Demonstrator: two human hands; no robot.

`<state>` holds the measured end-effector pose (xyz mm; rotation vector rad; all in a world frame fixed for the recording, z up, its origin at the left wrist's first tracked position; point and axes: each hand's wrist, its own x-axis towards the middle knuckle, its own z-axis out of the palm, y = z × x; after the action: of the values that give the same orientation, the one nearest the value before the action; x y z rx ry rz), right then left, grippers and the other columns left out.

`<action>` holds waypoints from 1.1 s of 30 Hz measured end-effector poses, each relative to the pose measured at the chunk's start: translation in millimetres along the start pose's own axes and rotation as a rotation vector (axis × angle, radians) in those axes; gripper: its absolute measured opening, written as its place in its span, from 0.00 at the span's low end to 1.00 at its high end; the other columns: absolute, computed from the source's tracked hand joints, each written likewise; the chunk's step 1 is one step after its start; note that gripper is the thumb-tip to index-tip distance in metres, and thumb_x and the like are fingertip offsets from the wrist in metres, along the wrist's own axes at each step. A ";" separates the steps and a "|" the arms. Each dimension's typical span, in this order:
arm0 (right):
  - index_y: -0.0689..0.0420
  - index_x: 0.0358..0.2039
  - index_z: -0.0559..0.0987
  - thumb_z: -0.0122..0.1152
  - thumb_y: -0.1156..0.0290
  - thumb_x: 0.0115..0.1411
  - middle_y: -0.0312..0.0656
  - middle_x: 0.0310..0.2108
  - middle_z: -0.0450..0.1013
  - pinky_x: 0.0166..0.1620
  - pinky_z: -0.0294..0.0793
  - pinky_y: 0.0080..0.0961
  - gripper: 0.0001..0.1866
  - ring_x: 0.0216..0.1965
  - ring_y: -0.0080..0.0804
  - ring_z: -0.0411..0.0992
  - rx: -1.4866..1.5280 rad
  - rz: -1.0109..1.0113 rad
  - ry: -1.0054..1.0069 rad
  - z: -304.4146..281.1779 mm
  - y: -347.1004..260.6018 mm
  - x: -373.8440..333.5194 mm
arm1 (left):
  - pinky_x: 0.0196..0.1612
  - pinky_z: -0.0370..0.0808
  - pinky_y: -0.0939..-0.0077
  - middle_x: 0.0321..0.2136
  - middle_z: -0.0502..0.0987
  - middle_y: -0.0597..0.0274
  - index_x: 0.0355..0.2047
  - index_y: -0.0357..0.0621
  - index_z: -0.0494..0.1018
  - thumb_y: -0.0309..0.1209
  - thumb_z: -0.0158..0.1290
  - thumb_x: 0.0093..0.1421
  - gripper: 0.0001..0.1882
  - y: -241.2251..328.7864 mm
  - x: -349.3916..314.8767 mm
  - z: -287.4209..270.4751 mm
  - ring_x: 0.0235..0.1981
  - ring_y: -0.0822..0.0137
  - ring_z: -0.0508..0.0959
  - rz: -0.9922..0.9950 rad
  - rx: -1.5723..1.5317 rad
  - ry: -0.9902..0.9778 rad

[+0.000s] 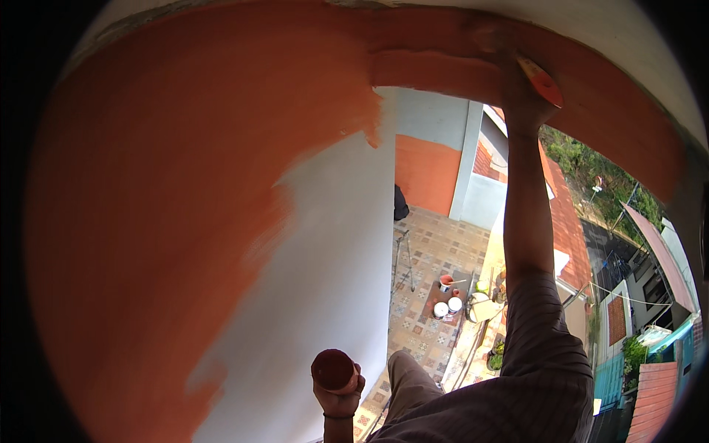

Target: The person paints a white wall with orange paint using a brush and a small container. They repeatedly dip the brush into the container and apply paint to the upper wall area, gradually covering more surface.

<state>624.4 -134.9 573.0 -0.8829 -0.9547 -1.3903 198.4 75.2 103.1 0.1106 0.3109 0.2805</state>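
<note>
My left hand [340,402], low in the picture, is closed around a small round paint cup [334,371] with dark reddish paint inside. My right arm reaches high overhead to a beam [436,70] coated in orange paint. Up there my right hand [528,109] grips a paintbrush [543,83]; its orange handle end shows beside the hand. The brush's bristles are blurred against the beam. To the left stands a wall [155,199], largely orange with ragged brushed edges, and a white patch [317,251] runs along its right side.
Far below lies a patterned tile floor [421,251]. On it stand white paint buckets [447,307], an open bucket of orange paint [445,281] and a metal stand [402,258]. A half-orange wall [428,170] rises behind. Tiled roofs [565,214] and a street are at the right.
</note>
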 end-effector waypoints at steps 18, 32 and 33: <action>0.67 0.41 0.82 0.77 0.82 0.55 0.47 0.42 0.83 0.47 0.85 0.27 0.14 0.41 0.31 0.82 -0.143 -0.196 0.127 -99.9 -47.7 39.7 | 0.46 0.80 0.57 0.45 0.79 0.62 0.49 0.55 0.78 0.54 0.57 0.61 0.23 -13.4 11.4 8.1 0.53 0.57 0.77 -0.158 -0.025 0.003; 0.56 0.35 0.86 0.71 0.79 0.54 0.40 0.39 0.85 0.47 0.83 0.32 0.07 0.42 0.37 0.83 -1.243 -0.918 0.080 -203.8 -134.4 85.0 | 0.43 0.82 0.56 0.45 0.81 0.56 0.51 0.53 0.78 0.58 0.55 0.63 0.27 -11.7 23.0 4.4 0.50 0.51 0.80 -0.242 -0.047 0.079; 0.56 0.35 0.86 0.71 0.79 0.53 0.39 0.39 0.85 0.48 0.83 0.33 0.08 0.42 0.38 0.83 -1.248 -0.939 0.064 -206.9 -133.9 90.4 | 0.43 0.82 0.56 0.45 0.81 0.56 0.51 0.53 0.78 0.58 0.54 0.63 0.27 -11.4 23.5 4.2 0.50 0.51 0.80 -0.244 -0.049 0.068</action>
<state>492.0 -361.6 571.3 -1.3043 -0.3178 -2.9293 224.1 70.8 98.7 0.0141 0.3808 0.0494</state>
